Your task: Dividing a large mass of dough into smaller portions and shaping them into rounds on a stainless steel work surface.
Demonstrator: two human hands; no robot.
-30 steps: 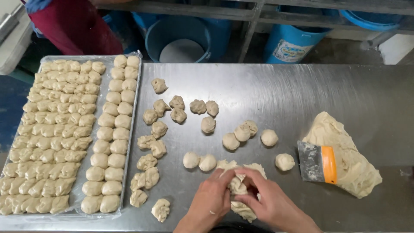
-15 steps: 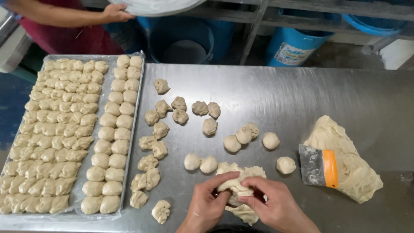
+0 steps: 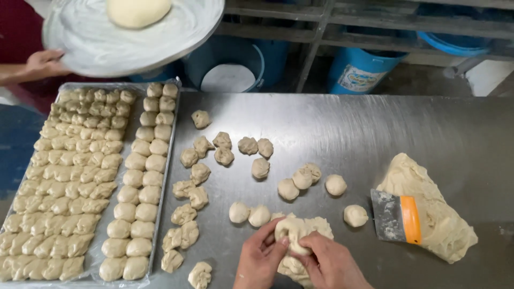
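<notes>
Stainless steel table [image 3: 375, 134] fills the view, with blue barrels [image 3: 358, 67] under shelving behind it. At its near edge, the left hand [image 3: 261, 258] and right hand [image 3: 329, 262] both pinch a lump of dough [image 3: 297, 235], fingers curled tight around it. Small dough balls [image 3: 289, 188] lie scattered just beyond. A scraper [image 3: 397, 215] rests on a larger dough mass [image 3: 433, 214] to the right. A filled tray [image 3: 88, 179] sits left; another person's hand [image 3: 45, 61] holds a round pan [image 3: 134, 32] above it.

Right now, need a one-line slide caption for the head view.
Left hand and right hand pinch pale dough lump on steel table, beside rolled dough balls.
</notes>
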